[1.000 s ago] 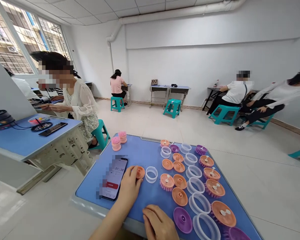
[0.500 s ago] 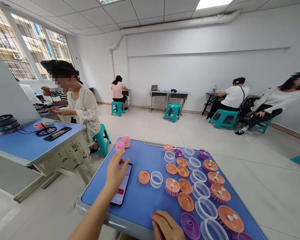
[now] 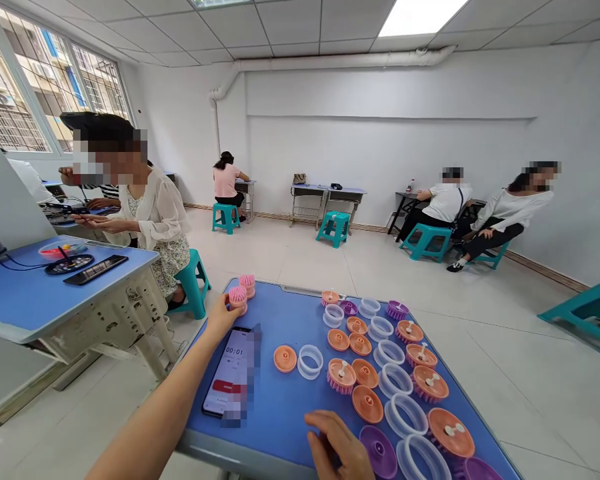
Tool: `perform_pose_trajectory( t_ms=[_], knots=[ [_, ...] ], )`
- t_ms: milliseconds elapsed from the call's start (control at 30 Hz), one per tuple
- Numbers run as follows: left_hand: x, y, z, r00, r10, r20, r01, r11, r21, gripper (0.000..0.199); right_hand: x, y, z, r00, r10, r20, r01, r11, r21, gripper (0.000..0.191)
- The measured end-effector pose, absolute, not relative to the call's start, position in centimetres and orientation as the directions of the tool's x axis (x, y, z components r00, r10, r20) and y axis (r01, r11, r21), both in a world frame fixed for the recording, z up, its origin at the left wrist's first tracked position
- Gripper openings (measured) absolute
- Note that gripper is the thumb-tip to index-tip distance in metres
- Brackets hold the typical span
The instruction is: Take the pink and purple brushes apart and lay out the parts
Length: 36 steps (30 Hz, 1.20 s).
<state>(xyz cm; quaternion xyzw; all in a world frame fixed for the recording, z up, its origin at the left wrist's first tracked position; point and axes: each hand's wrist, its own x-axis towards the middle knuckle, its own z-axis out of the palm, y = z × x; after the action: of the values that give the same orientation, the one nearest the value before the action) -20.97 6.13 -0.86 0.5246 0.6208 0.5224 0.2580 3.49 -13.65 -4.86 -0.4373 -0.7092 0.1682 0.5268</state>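
My left hand reaches to the far left corner of the blue table, its thumb and fingers closed around a pink round bristle brush. A second pink bristle brush stands right behind it. Close to the front edge, my right hand hovers or rests with loosely bent fingers, thumb apart, holding nothing. Beside it lies a purple disc with a raised centre. An orange disc and a clear plastic ring sit between my hands.
Rows of orange discs, clear rings and orange bristle heads with white pieces cover the table's right side. A phone with a running timer lies at the left. Co-workers sit at other desks; a teal stool stands right.
My left hand has moved from above the phone to the nearer pink brush and closed on it. The phone's timer now shows fully. My right hand's fingers have spread a little.
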Motion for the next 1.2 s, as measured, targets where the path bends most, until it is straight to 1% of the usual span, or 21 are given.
perform_pose_trajectory(
  t_ms=[67, 133, 233, 300, 367, 433, 533, 600, 667, 767, 833, 900, 967, 1033, 1067, 1133, 1200],
  knots=[
    [-21.1, 5.7, -0.3, -0.338, 0.909, 0.244, 0.387, -0.102, 0.916, 0.044, 3.4, -13.5, -3.4, -0.102, 0.814, 0.572, 0.433, 0.554, -0.711, 0.016],
    [-21.0, 4.9, 0.6, -0.365, 0.888, 0.280, 0.396, -0.124, 0.910, 0.048, 3.3, -13.2, -2.0, -0.153, 0.816, 0.557, 0.432, 0.562, -0.705, 0.018],
    [-19.8, 2.3, 2.4, -0.342, 0.865, 0.367, 0.393, -0.223, 0.892, 0.053, 2.9, -12.8, -0.3, -0.143, 0.819, 0.556, 0.432, 0.557, -0.709, 0.018],
    [-18.4, -0.2, 3.2, -0.224, 0.857, 0.464, 0.350, -0.373, 0.859, 0.052, 2.6, -12.6, 0.5, -0.096, 0.835, 0.541, 0.410, 0.529, -0.743, 0.018],
    [-16.8, -2.9, 3.5, -0.073, 0.863, 0.499, 0.335, -0.450, 0.827, 0.047, 2.4, -12.5, 1.1, -0.066, 0.875, 0.480, 0.358, 0.470, -0.807, 0.022],
    [-15.2, -5.5, 3.3, 0.045, 0.865, 0.500, 0.354, -0.481, 0.802, 0.042, 2.5, -12.5, 1.5, -0.073, 0.924, 0.375, 0.287, 0.379, -0.880, 0.033],
    [-13.4, -8.2, 2.1, 0.213, 0.845, 0.491, 0.349, -0.535, 0.769, 0.039, 3.1, -12.7, 2.1, -0.131, 0.969, 0.208, 0.205, 0.232, -0.951, 0.061],
    [-12.6, -9.1, 1.2, 0.303, 0.819, 0.486, 0.336, -0.570, 0.750, 0.042, 3.7, -12.8, 2.5, -0.169, 0.980, 0.104, 0.219, 0.140, -0.966, 0.074],
    [-12.0, -9.6, 0.2, 0.363, 0.796, 0.483, 0.326, -0.595, 0.735, 0.046, 4.3, -12.8, 2.9, -0.174, 0.984, 0.044, 0.280, 0.093, -0.955, 0.078],
    [-11.7, -9.8, -0.9, 0.424, 0.776, 0.466, 0.315, -0.609, 0.728, 0.047, 4.9, -12.8, 3.2, -0.169, 0.985, 0.037, 0.365, 0.098, -0.926, 0.067],
    [-11.7, -9.8, -1.2, 0.427, 0.775, 0.466, 0.309, -0.609, 0.731, 0.047, 5.1, -12.8, 2.9, -0.168, 0.985, 0.026, 0.356, 0.085, -0.931, 0.055],
    [-11.9, -9.8, -1.4, 0.404, 0.776, 0.483, 0.303, -0.612, 0.730, 0.047, 5.1, -12.8, 2.5, -0.157, 0.987, -0.016, 0.267, 0.027, -0.963, 0.046],
    [-12.1, -9.8, -1.3, 0.390, 0.769, 0.507, 0.290, -0.625, 0.725, 0.046, 5.1, -12.8, 2.0, -0.149, 0.986, -0.070, 0.133, -0.050, -0.990, 0.042],
    [-12.1, -9.8, -1.2, 0.407, 0.761, 0.505, 0.282, -0.631, 0.723, 0.041, 5.0, -12.9, 1.9, -0.171, 0.980, -0.103, 0.026, -0.100, -0.995, 0.038],
    [-12.2, -9.9, -1.2, 0.423, 0.761, 0.492, 0.283, -0.626, 0.726, 0.037, 5.1, -13.0, 1.9, -0.189, 0.976, -0.106, 0.000, -0.108, -0.994, 0.036],
    [-12.2, -9.9, -1.1, 0.442, 0.785, 0.434, 0.311, -0.588, 0.747, 0.032, 5.2, -13.2, 2.3, -0.226, 0.971, -0.073, 0.007, -0.073, -0.997, 0.031],
    [-12.3, -10.0, -1.1, 0.433, 0.824, 0.366, 0.348, -0.527, 0.775, 0.033, 5.3, -13.5, 2.8, -0.259, 0.966, -0.010, 0.092, 0.015, -0.996, 0.031]
  ],
)
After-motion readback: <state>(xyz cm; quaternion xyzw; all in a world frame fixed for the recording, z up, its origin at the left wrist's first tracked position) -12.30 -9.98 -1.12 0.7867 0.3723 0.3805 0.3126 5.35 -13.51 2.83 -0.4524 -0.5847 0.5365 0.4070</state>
